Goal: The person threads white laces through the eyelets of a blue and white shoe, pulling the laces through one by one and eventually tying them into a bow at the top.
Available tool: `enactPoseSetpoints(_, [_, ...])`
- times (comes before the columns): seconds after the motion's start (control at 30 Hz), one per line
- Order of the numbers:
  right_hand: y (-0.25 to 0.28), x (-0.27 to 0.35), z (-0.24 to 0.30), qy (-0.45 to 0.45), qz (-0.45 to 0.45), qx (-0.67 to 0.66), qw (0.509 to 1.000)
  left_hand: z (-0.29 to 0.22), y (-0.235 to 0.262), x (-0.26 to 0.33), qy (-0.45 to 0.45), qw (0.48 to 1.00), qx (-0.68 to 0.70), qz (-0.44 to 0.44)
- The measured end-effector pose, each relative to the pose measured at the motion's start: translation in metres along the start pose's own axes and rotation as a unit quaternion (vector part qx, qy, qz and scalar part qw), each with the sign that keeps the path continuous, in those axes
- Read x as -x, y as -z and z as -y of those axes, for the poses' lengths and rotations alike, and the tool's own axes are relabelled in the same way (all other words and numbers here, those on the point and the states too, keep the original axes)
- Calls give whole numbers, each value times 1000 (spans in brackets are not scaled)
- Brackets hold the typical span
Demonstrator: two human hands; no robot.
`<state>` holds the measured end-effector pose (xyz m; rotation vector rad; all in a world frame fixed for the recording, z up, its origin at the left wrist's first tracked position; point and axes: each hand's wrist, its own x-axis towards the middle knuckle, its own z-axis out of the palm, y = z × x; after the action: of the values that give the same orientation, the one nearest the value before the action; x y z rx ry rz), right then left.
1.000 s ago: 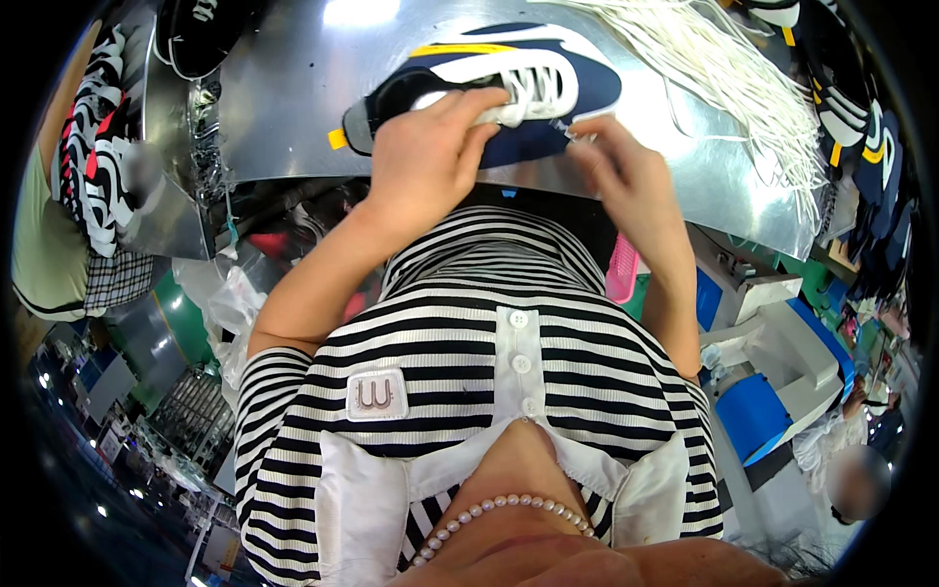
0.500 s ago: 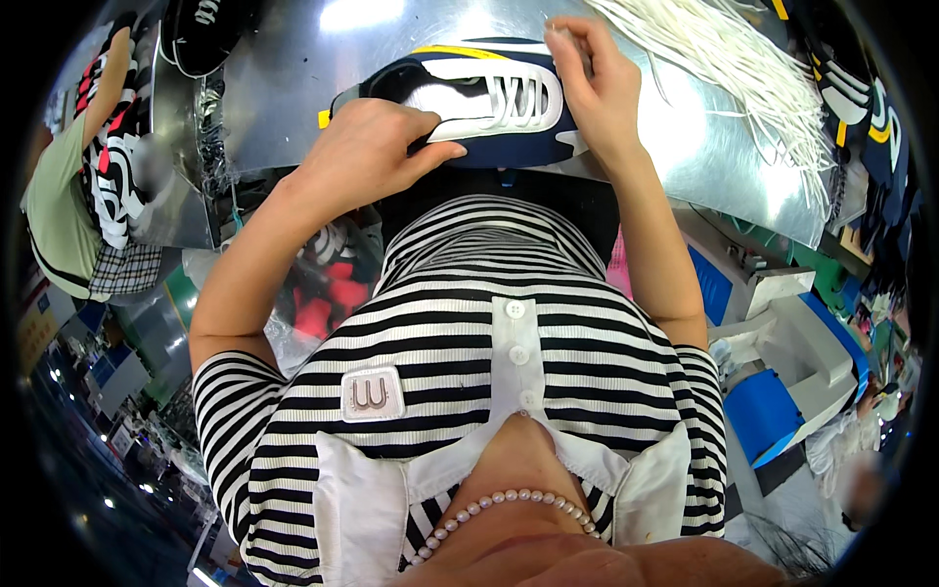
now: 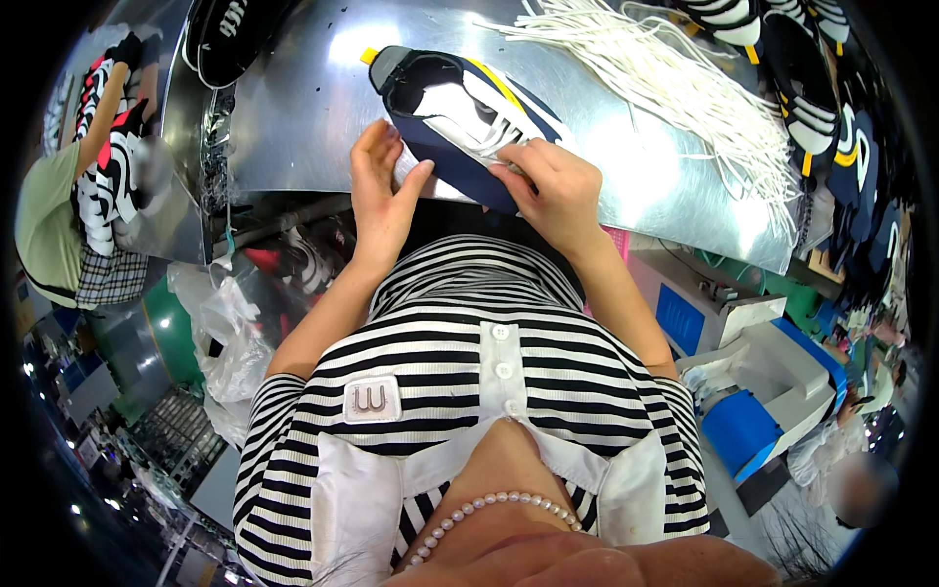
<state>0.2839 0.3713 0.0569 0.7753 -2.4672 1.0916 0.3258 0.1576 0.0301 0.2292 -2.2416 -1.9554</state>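
A navy shoe (image 3: pixel 423 139) with white and yellow trim lies slantwise on the metal table, its heel at the far left and its toe toward my right hand. A yellow tab (image 3: pixel 369 56) sticks out at the heel. White lacing (image 3: pixel 503 130) crosses the shoe's front opening. My right hand (image 3: pixel 559 190) is closed in a pinch at this lacing and partly covers the toe. Beside the shoe's near side, my left hand (image 3: pixel 380 196) is open, thumb and fingers apart; whether it touches the shoe is unclear.
Loose white shoelaces (image 3: pixel 675 103) lie in a long heap on the metal table (image 3: pixel 284 137). A black shoe (image 3: pixel 217 41) is at the far left; several striped shoes (image 3: pixel 812 112) stand at the right. Another person's arm (image 3: pixel 103 117) reaches among shoes at the left.
The shoe has turned, its heel swinging away from me. My left hand has left the shoe's opening for its near side. My right hand has moved from the toe to the lacing.
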Motion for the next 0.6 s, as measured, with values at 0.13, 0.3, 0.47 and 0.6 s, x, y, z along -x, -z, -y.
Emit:
enactPoseSetpoints(0.13, [0,-10,2,5,49,1,999,-26,-2,-7,149,965,215,6])
enactPoseSetpoints(0.3, [4,-14,1,-41,76,-103,991,-27,5,-16,296,818,487,76])
enactPoseSetpoints(0.47, [-4,-10,0,-173,138,-262,940,-11,6,-50,296,816,483,111])
enactPoseSetpoints(0.6, [-4,-12,4,-208,122,-320,916,-6,6,-54,319,796,503,106])
